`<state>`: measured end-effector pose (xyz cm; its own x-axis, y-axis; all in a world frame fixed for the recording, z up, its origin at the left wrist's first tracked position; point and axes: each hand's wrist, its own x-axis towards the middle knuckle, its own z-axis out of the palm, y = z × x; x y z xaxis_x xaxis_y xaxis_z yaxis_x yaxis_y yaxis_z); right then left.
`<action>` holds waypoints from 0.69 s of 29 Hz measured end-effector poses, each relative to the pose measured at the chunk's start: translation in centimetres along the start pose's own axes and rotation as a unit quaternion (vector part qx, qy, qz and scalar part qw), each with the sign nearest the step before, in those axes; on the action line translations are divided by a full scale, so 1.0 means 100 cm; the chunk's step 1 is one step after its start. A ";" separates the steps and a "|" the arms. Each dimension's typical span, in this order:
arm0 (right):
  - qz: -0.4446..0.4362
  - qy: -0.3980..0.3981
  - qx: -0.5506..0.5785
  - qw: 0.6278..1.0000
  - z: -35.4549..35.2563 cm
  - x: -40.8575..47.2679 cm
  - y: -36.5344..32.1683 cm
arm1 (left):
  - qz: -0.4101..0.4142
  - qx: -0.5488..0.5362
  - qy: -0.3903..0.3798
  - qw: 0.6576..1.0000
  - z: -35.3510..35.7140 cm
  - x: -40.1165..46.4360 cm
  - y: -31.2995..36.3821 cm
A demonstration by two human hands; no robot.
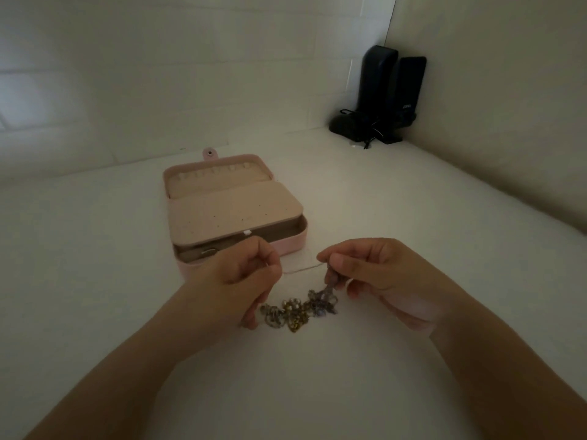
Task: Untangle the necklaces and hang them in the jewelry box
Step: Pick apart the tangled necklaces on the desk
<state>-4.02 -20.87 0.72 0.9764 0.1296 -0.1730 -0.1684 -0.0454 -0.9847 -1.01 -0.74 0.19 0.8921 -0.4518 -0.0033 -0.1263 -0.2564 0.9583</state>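
Observation:
A tangled clump of gold and silver necklaces [298, 308] lies on the white table between my hands. My left hand [244, 274] has its fingers curled and pinches one end of a thin chain [303, 268]. That chain runs taut across to my right hand [374, 274], which pinches it and a strand rising from the clump. Just behind my hands the pink jewelry box [287, 246] lies open, its lid [219, 176] laid back with a row of small hooks, and a beige inner flap [235, 211] half raised over the base.
Two black speakers [390, 93] with cables stand in the far right corner against the walls. The white table [413, 217] stretches out on all sides of the box, and walls close it in at the back and right.

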 end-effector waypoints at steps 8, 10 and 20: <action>0.017 -0.033 0.219 0.975 -0.005 0.000 -0.007 | 0.000 -0.280 -0.066 0.958 -0.013 0.001 0.000; 0.026 -0.029 0.174 0.984 -0.004 -0.001 -0.006 | 0.021 -0.331 -0.067 0.941 -0.018 0.004 -0.003; -0.023 -0.056 -0.013 0.998 0.015 -0.002 -0.001 | 0.021 -0.252 -0.090 0.963 -0.004 0.001 -0.001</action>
<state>-4.45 -19.41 0.78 0.9615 0.2419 -0.1305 -0.1188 -0.0624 -0.9910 -0.75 -0.40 0.19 0.7950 -0.6057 0.0320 0.1065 0.1914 0.9757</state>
